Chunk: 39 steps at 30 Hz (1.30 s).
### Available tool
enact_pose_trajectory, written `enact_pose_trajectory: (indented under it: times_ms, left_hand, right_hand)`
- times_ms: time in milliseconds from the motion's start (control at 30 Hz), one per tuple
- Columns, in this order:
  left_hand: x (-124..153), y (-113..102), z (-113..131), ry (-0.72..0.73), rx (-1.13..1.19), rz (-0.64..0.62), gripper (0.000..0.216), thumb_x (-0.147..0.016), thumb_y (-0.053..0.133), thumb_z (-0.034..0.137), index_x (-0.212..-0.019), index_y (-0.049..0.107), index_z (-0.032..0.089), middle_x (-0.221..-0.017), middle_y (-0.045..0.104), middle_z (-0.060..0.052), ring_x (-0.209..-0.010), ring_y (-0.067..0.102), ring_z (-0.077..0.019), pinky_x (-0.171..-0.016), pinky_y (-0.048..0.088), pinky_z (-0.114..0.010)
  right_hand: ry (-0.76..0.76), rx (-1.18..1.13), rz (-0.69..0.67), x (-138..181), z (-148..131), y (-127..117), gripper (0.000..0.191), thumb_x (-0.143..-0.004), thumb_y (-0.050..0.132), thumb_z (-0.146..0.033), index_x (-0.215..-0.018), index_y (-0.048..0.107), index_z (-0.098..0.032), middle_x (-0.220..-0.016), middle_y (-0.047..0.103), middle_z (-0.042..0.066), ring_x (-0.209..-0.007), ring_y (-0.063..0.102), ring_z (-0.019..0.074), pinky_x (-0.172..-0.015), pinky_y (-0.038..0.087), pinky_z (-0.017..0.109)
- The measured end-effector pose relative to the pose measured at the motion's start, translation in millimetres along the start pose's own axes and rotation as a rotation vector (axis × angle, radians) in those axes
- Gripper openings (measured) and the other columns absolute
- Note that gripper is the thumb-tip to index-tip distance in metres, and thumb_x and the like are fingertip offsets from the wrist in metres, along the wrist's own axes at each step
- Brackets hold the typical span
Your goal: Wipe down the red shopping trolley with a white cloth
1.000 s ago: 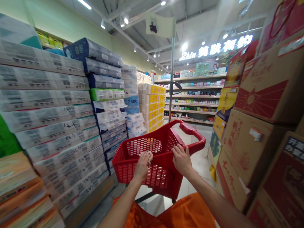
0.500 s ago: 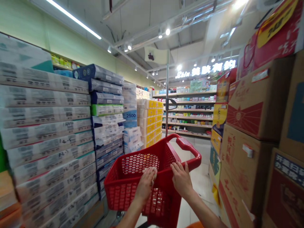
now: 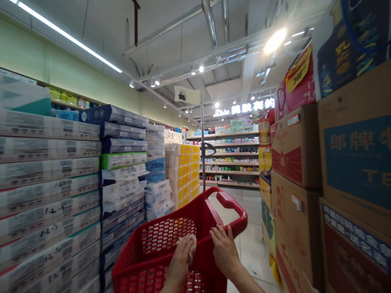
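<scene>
A red plastic shopping cart [image 3: 165, 260] with honeycomb holes stands in front of me, its handle [image 3: 235, 203] toward the right. A pole [image 3: 202, 158] with a small pale flag [image 3: 186, 94] rises at the cart. My left hand [image 3: 183, 254] is closed on a crumpled, light-coloured cloth [image 3: 191, 244], which it presses against the cart's near upper rim. Part of the cloth is hidden under the fingers. My right hand [image 3: 222, 248] grips the rim near the handle's base, its fingers curled over the edge.
Tall stacks of wrapped paper packs [image 3: 50, 203] and blue packs [image 3: 122, 183] line the left side. Cardboard boxes [image 3: 296, 179] are piled on the right. Beyond the cart are yellow packs [image 3: 185, 175] and shelves [image 3: 232, 162] of small goods. Pale floor [image 3: 253, 252] shows between cart and boxes.
The view has tilted up and drawn back slightly, so the cart and both hands appear lower and more to the left. Both hands stay at the rim, the cloth still in the left.
</scene>
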State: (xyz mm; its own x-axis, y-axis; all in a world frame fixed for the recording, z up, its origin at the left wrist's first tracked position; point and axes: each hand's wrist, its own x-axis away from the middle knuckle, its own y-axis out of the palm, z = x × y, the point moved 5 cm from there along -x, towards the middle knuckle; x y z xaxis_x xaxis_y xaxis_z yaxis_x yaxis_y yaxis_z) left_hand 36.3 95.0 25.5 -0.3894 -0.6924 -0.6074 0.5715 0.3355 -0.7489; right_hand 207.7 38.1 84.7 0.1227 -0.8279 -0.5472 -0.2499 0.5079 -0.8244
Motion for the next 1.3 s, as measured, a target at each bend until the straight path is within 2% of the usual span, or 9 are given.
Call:
enact_pose_trajectory:
  times_ms: [167, 233, 400, 467, 700, 767, 967, 1133, 1300]
  left_hand:
    - [36, -33, -83, -0.292, -0.152, 0.121, 0.041, -0.078, 0.032, 0.026, -0.111, 0.056, 0.019, -0.119, 0.056, -0.006, -0.114, 0.047, -0.0226, -0.099, 0.034, -0.045]
    - [34, -31, -69, -0.294, -0.141, 0.103, 0.042, -0.08, 0.031, 0.027, -0.112, 0.055, 0.016, -0.12, 0.055, -0.008, -0.115, 0.045, -0.0219, -0.101, 0.032, -0.043]
    - [-9, 1, 34, -0.063, 0.037, -0.036, 0.047, -0.077, 0.029, 0.011, -0.121, 0.046, 0.017, -0.131, 0.044, -0.006, -0.123, 0.034, -0.0157, -0.105, 0.027, -0.038]
    - [-15, 6, 47, -0.002, 0.066, -0.057, 0.05, -0.075, 0.03, 0.008, -0.123, 0.044, 0.018, -0.134, 0.04, -0.006, -0.125, 0.03, -0.0157, -0.106, 0.025, -0.04]
    - [29, -28, -50, -0.289, -0.045, 0.104, 0.041, -0.079, 0.031, 0.016, -0.115, 0.051, 0.016, -0.123, 0.051, -0.009, -0.118, 0.04, -0.021, -0.102, 0.027, -0.045]
    - [26, -24, -44, -0.28, 0.008, 0.118, 0.039, -0.079, 0.033, 0.018, -0.113, 0.052, 0.019, -0.12, 0.053, -0.007, -0.117, 0.042, -0.0209, -0.102, 0.028, -0.045]
    - [-10, 2, 37, -0.092, 0.381, 0.087, 0.053, -0.078, 0.037, 0.02, -0.13, 0.03, 0.017, -0.133, 0.04, -0.009, -0.121, 0.037, -0.0162, -0.102, 0.031, -0.037]
    - [14, -24, 13, -0.332, 0.018, -0.127, 0.069, -0.069, 0.05, 0.029, -0.131, 0.025, 0.011, -0.14, 0.027, -0.015, -0.13, 0.02, -0.0236, -0.105, 0.017, -0.046]
    - [29, -39, 1, -0.346, -0.242, -0.425, 0.07, -0.067, 0.046, 0.026, -0.132, 0.025, 0.013, -0.142, 0.022, -0.01, -0.131, 0.014, -0.0206, -0.106, 0.011, -0.044]
  right_hand:
    - [-0.007, -0.001, 0.033, 0, -1, -1, 0.047, -0.074, 0.042, -0.015, -0.121, 0.05, -0.018, -0.127, 0.047, 0.006, -0.123, 0.031, 0.0225, -0.104, -0.002, 0.044]
    - [-0.01, 0.017, 0.047, 0, -2, -2, 0.047, -0.074, 0.043, -0.015, -0.12, 0.05, -0.016, -0.126, 0.048, 0.007, -0.123, 0.032, 0.0232, -0.104, 0.0, 0.045]
    - [-0.046, 0.084, 0.079, 1, -3, -5, 0.045, -0.073, 0.043, -0.015, -0.118, 0.052, -0.015, -0.124, 0.05, 0.009, -0.121, 0.034, 0.0238, -0.103, 0.001, 0.046]
    - [-0.063, 0.095, 0.087, 2, -1, -5, 0.046, -0.073, 0.043, -0.014, -0.118, 0.052, -0.016, -0.124, 0.05, 0.008, -0.121, 0.035, 0.0233, -0.103, 0.002, 0.046]
    - [-0.07, 0.072, 0.142, 6, -3, -12, 0.043, -0.073, 0.043, -0.014, -0.115, 0.054, -0.015, -0.122, 0.052, 0.008, -0.119, 0.037, 0.0231, -0.104, 0.005, 0.044]
    - [-0.078, 0.049, 0.156, 6, -11, -13, 0.041, -0.075, 0.043, -0.015, -0.115, 0.054, -0.016, -0.12, 0.053, 0.007, -0.118, 0.039, 0.023, -0.104, 0.006, 0.044]
    - [-0.17, -0.048, 0.054, 1, -47, -4, 0.041, -0.084, 0.034, -0.021, -0.124, 0.044, -0.02, -0.127, 0.047, 0.006, -0.118, 0.039, 0.0172, -0.102, 0.019, 0.039]
    - [-0.258, -0.015, -0.086, -6, -72, 18, 0.044, -0.08, 0.048, -0.038, -0.121, 0.045, -0.023, -0.134, 0.037, 0.008, -0.123, 0.029, 0.0254, -0.1, 0.015, 0.05]
    - [-0.292, 0.087, -0.079, -15, -86, 41, 0.029, -0.085, 0.041, -0.024, -0.112, 0.052, -0.024, -0.126, 0.046, 0.007, -0.114, 0.039, 0.0221, -0.099, 0.02, 0.044]
